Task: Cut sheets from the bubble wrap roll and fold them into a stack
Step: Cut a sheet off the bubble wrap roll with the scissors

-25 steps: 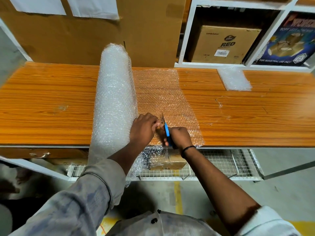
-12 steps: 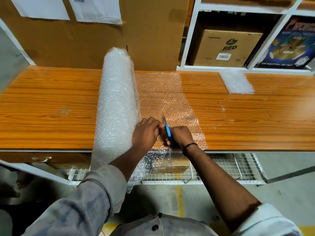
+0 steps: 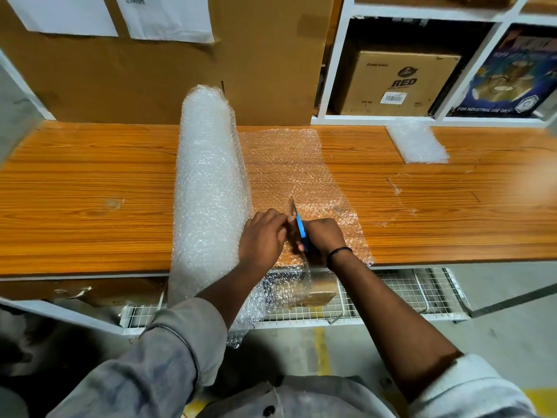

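Cutting through the sheet (image 3: 286, 164) just right of the roll (image 3: 211, 188), with the right hand (image 3: 324, 238) clenched around the blue handles of the scissors (image 3: 301, 233) and the blades aimed away along the roll's length. Bearing down on the sheet between roll and blades with the left hand (image 3: 262, 239), fingers curled; cannot tell whether pinching the film or merely pinning it, that part being hidden under the knuckles. Lying lengthwise across the table (image 3: 90, 182), the roll, with its near end overhanging the front edge; spread flat to the right of the roll, the sheet, apparently joined to it and draping off the same edge over a wire shelf (image 3: 391, 294). Well to the right of the roll, at the back, a small folded piece (image 3: 417, 143), likely the start of the stack. Judged early in the cut, with most of the length ahead of the blades unslit. Expect very light, soft, floppy stuff, slippery on the wood and prone to bunching in the blades rather than shearing. Best held taut close beside the cut line, on the roll side, shifting forward with each snip. For folding, take by the two corners farthest from the roll, lightly, to avoid popping bubbles.
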`<state>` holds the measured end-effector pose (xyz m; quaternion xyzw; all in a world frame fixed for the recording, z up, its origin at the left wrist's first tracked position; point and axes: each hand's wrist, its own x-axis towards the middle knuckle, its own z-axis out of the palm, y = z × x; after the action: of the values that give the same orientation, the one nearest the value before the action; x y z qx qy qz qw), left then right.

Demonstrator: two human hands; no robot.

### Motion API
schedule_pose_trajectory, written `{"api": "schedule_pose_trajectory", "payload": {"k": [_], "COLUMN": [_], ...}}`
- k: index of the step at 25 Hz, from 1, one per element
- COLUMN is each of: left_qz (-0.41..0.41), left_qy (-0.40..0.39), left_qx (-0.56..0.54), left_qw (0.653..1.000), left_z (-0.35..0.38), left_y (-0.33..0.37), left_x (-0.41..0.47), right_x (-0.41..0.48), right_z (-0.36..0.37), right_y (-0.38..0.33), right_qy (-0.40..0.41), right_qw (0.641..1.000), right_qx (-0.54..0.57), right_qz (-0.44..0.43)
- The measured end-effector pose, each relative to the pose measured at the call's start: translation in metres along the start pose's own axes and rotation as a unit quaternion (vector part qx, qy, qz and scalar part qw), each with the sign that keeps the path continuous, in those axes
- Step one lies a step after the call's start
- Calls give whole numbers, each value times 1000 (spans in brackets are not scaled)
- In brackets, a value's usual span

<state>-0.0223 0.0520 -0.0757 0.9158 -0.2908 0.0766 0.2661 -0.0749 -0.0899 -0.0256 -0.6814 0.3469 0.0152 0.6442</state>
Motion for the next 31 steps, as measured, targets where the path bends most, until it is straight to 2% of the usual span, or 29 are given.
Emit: {"api": "schedule_pose_trajectory", "payload": {"k": [4, 8, 13, 16, 21, 24, 26, 28, 31], "left_qz": [6, 12, 6, 10, 6, -37, -65, -67, -63], "left_qy": [-4, 11, 31, 23, 48, 83, 59, 15, -8], "left_qx": [-2, -7, -26, -11, -28, -27, 3, 41, 63], "left_qw": [1000, 1000, 999, 1000, 998, 996, 996, 997, 996], "left_z": [2, 6, 6, 3, 2, 2, 3, 6, 8], "left_y": [-2, -4, -2, 1, 0, 0, -3, -7, -13], "left_x": [0, 0, 0, 0, 4, 35, 58, 77, 88], "right_x": [2, 14, 34, 38, 38, 38, 37, 38, 37], "right_z": [-2, -4, -6, -11, -25, -27, -27, -26, -26], "right_y": [3, -1, -8, -5, 2, 6, 5, 5, 7], "right_qy": [13, 8, 18, -1, -56, -85, -91, -89, -90], "right_qw": [1000, 1000, 995, 992, 998, 996, 995, 995, 995], "right_qx": [-26, 21, -93, -113, -15, 29, 35, 32, 45], "right_qz": [-11, -1, -38, -57, -19, 3, 12, 11, 16]}}
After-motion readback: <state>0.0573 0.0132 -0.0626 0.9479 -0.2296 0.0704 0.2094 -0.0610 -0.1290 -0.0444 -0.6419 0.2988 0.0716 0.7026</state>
